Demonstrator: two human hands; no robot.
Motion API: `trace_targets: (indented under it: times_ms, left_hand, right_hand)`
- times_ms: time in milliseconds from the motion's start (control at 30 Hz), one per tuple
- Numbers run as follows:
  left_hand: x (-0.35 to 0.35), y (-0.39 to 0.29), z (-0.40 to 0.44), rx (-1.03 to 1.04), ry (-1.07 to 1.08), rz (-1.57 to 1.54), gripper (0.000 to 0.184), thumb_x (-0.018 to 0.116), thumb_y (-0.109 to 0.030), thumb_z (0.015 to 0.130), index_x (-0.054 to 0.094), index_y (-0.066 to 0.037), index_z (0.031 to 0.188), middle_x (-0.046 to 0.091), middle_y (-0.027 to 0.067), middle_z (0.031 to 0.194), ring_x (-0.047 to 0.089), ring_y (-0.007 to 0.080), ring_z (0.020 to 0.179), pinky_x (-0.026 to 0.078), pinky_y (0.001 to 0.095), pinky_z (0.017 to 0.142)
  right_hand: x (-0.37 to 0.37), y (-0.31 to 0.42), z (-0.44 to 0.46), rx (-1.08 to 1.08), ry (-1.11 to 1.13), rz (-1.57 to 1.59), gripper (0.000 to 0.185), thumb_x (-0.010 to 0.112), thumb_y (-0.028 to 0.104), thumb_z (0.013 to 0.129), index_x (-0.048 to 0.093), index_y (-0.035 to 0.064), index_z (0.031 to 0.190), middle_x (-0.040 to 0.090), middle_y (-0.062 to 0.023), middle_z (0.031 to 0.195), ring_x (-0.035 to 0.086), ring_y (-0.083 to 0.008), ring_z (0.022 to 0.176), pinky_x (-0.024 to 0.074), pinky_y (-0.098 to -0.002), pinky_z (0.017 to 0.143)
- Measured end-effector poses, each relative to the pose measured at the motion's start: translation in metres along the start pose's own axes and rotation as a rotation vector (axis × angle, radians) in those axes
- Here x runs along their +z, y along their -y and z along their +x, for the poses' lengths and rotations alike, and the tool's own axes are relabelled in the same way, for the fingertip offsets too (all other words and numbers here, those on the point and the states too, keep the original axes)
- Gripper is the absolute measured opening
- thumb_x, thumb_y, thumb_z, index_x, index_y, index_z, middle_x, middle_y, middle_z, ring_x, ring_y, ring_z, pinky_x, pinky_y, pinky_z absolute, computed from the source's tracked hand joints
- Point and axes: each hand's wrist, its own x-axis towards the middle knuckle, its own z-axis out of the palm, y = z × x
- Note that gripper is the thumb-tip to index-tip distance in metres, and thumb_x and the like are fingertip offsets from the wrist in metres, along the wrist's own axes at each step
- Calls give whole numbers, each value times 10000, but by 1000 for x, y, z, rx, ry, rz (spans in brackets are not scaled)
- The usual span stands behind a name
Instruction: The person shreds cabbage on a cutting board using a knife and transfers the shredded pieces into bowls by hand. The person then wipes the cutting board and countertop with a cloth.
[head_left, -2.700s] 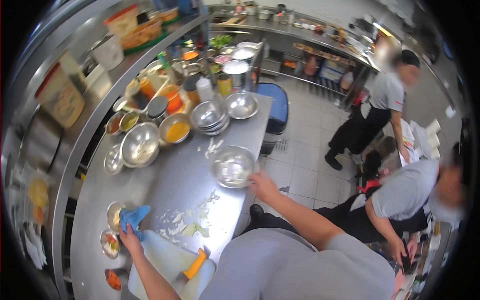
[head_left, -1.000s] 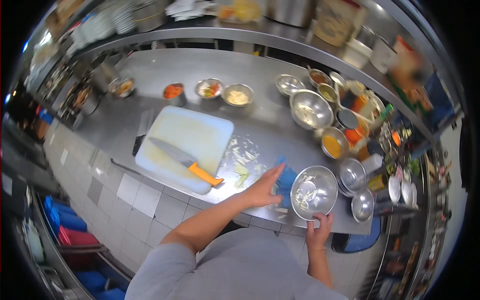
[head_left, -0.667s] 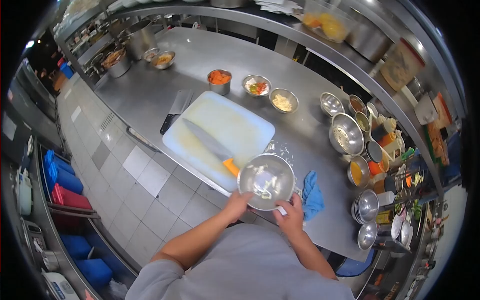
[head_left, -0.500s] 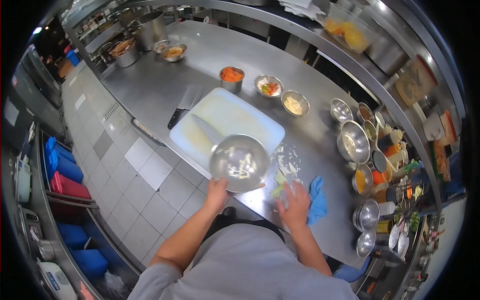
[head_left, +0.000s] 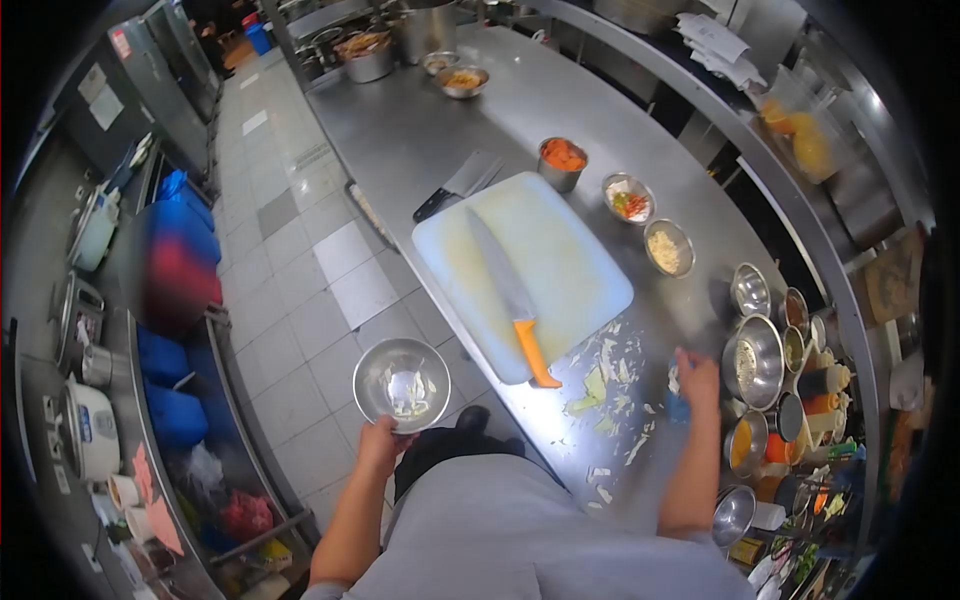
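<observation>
My left hand (head_left: 377,447) grips the rim of a round metal bowl (head_left: 402,385), held out over the floor beside the table. A few pale scraps lie inside it. Over on the table, my right hand (head_left: 697,380) is closed on a blue cloth (head_left: 678,406), which is mostly hidden beneath the hand. White and pale green vegetable scraps (head_left: 597,388) are scattered between that hand and the white cutting board (head_left: 575,235). A knife with an orange handle (head_left: 536,355) rests on the board, and a black-handled cleaver (head_left: 470,177) lies beyond its left corner.
Along the board's far side stand a metal pot of cut carrots (head_left: 563,160), a bowl with red and green pieces (head_left: 628,200) and a bowl of chopped pale bits (head_left: 668,248). Several metal bowls (head_left: 752,362) and bottles line the right side. A shelf (head_left: 700,100) overhangs the back.
The bowl in my left hand has moved left, off the board, uncovering the orange knife handle. My right hand has moved right from the scraps onto the blue cloth. The view has turned left.
</observation>
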Motion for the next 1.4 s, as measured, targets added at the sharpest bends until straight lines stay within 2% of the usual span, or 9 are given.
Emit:
trace_targets:
  times_ms: [233,333,433,500,633,933,1000,1133,1400]
  left_hand:
    - [-14,83,-81,9,-221,-5,436,557,-151,988,578,117,1330,746,232,1171,783,315,977,659,397,754]
    - [-15,95,-118,17,-249,-27,450,587,-159,998,552,65,1388,715,202,1239,744,290,1059,658,410,781]
    - [-10,109,-148,-40,-455,-100,450,601,-161,998,565,57,1390,726,197,1207,759,271,976,657,404,780]
    - [-20,129,-155,32,-323,-109,453,592,-189,1004,587,14,1408,731,161,1212,750,240,962,636,366,727]
    - [-14,132,-168,47,-440,-261,411,568,-194,1018,614,23,1363,753,137,1081,727,192,830,610,326,679]
    - [-47,105,-171,68,-386,-263,381,555,-193,1015,633,14,1325,743,110,1036,726,171,802,590,314,656]
    - [-48,103,-165,59,-363,-244,376,555,-192,1014,635,9,1321,744,108,1039,727,170,811,590,316,661]
    - [-47,104,-149,34,-280,-183,364,553,-184,1014,626,-10,1326,739,107,1063,728,179,837,595,324,682]
    - [-31,116,-102,-34,-187,-102,413,551,-202,1034,608,-14,1398,743,133,1162,749,219,934,632,366,736]
  right_hand:
    - [8,168,111,-366,576,-333,554,718,510,968,819,-35,987,774,-289,1058,742,-472,1022,575,-519,931]
    - [104,176,179,-558,298,-230,608,701,567,987,804,-32,983,758,-305,1015,730,-500,1008,556,-571,913]
    - [223,158,224,-838,108,-116,610,640,527,1048,655,75,1458,666,-242,1405,623,-428,1308,521,-517,1076]
    - [215,178,162,-714,-106,-384,531,584,532,1078,623,255,1530,620,-185,1501,608,-377,1359,532,-569,1076]
    - [209,182,147,-634,-60,-495,515,498,580,1109,593,327,1548,549,-28,1604,560,-311,1413,500,-649,1049]
    - [218,145,185,-611,174,-176,532,441,542,1109,670,251,1491,677,-66,1475,619,-380,1318,492,-584,1075]
    - [216,121,171,-910,129,-56,452,529,412,1067,754,197,1395,714,-120,1426,644,-387,1256,510,-509,1061]
    - [216,82,124,-1012,74,81,418,620,141,898,817,134,1267,725,-183,1381,669,-386,1051,542,-475,982]
    - [181,53,70,-996,82,388,312,589,36,799,815,21,1013,711,-225,1039,691,-403,1007,560,-457,907]
